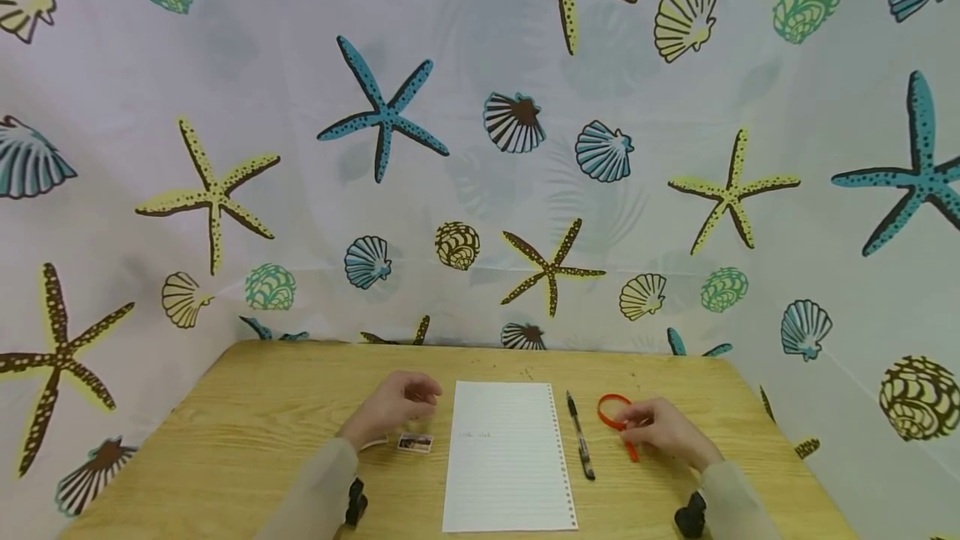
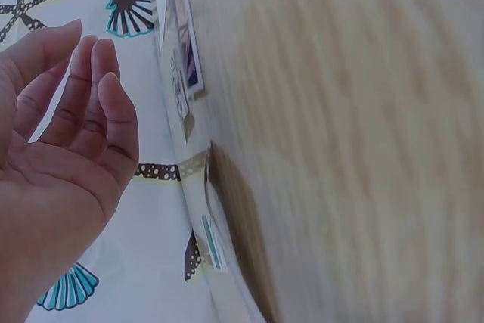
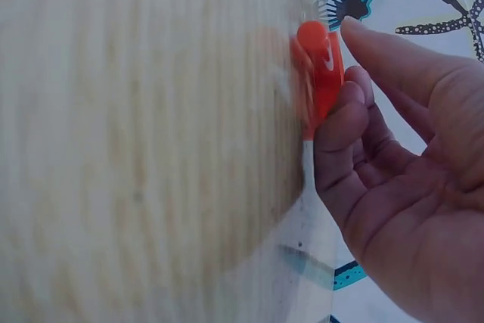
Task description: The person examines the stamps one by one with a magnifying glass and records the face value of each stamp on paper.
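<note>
My left hand [image 1: 397, 400] hovers over the left part of the table with loosely bent fingers and nothing in them; the left wrist view shows the same hand [image 2: 72, 122]. Below it lie small white-bordered picture cards [image 1: 415, 442] like stamps, partly hidden by the wrist. My right hand [image 1: 663, 430] is at a red-rimmed magnifying glass [image 1: 609, 397], covering where ring and handle meet. In the right wrist view, loosely bent fingertips [image 3: 349, 100] are right at the red plastic [image 3: 321, 66], with the thumb apart above them.
A lined sheet of paper [image 1: 510, 473] with faint handwriting and a perforated right edge lies on the wooden table [image 1: 285, 398]. Between sheet and magnifying glass lies a black-and-clear pen [image 1: 578, 436]. A curtain [image 1: 465, 48] printed with shells and starfish surrounds the table.
</note>
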Available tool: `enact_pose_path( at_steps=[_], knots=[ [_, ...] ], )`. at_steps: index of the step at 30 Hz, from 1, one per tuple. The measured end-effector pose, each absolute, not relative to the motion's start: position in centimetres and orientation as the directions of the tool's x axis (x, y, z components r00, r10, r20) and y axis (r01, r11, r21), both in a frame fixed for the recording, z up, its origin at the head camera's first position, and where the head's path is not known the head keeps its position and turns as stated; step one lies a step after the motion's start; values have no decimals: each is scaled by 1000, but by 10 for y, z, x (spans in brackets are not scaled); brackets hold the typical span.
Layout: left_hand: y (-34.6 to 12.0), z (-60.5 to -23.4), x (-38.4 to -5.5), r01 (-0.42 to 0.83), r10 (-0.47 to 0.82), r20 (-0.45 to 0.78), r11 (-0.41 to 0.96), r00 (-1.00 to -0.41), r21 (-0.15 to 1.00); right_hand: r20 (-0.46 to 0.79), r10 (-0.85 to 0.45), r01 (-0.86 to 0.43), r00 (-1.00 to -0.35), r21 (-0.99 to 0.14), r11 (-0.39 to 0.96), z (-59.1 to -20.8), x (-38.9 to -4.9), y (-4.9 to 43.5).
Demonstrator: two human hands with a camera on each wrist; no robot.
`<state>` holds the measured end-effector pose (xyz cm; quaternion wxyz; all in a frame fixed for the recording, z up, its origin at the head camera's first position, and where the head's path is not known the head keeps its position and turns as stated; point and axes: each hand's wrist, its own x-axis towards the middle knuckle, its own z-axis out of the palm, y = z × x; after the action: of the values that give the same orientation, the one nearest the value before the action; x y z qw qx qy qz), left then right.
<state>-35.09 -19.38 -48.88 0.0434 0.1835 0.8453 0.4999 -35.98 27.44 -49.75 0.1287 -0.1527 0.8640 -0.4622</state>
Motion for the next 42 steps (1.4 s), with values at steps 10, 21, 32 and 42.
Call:
enact_pose_path(
  at_steps=[10,21,32,42],
  knots=[
    [-211,-482,-352,217,282,90,458,-955,862,-132,-448,-125,-884,-856,501,-498,-357,278],
    [-221,-484,-354,226,287,101,445,-953,867,-144,-484,-139,-863,-855,501,-496,-356,276],
    [-234,-489,-356,199,267,85,437,-960,877,-143,-372,-122,-917,-788,604,-500,-357,270],
    [-245,-486,-352,198,247,98,422,-964,885,-160,-382,-115,-910,-789,603,-493,-360,270]
  ],
)
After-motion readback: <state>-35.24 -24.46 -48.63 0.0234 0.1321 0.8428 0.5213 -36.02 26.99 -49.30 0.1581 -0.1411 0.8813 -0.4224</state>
